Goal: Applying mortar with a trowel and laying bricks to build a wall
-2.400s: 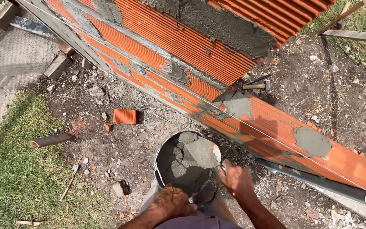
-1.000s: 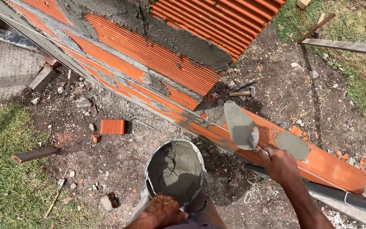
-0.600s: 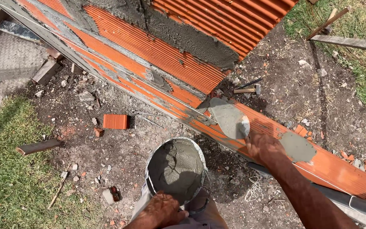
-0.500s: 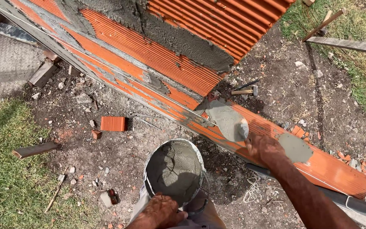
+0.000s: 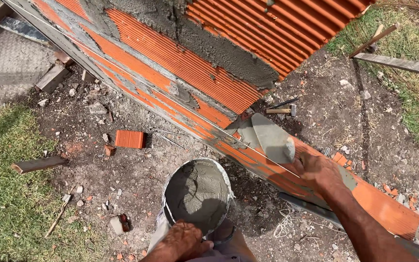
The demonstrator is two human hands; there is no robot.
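Down on the left, among rubble, we see a loose piece of ribbed orange brick [image 5: 130,139] lying on the dirt, apart from the work. Nearer us, our left hand [image 5: 183,241] closes on the rim of the mortar bucket [image 5: 198,195], steadying it within reach of the wall. Rightward, our right hand [image 5: 322,173] grips the trowel [image 5: 272,138] — its blade, carrying grey mortar, lies flat on the top course of orange bricks [image 5: 248,154], beside the string line. Beyond, a hammer [image 5: 281,110] rests on the ground.
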